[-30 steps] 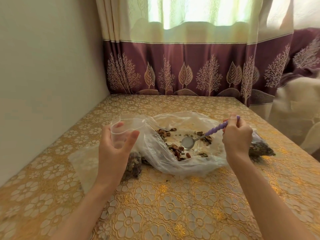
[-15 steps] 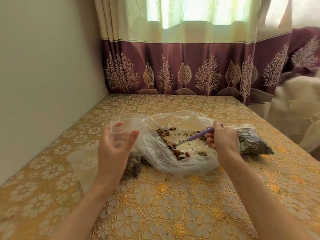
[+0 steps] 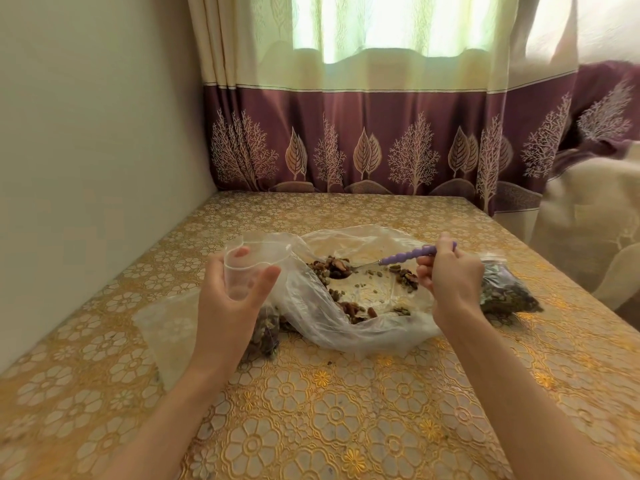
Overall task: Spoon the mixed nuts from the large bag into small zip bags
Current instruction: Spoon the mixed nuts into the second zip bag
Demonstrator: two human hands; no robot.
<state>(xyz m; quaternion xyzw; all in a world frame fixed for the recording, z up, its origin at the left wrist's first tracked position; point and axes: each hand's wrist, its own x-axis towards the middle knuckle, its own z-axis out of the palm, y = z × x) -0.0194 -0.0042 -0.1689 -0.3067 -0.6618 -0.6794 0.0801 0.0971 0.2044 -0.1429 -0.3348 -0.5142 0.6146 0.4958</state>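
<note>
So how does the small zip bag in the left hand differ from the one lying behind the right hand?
The small zip bag in the left hand is held up, mouth open, and looks empty. The filled zip bag behind the right hand lies flat, packed with nuts. Both are clear plastic.

We see the large bag lying open with scattered nuts, a purple-handled spoon dipped in, a small bag held open.

A gold floral-clothed table bears the large bag and filled zip bags.
</note>
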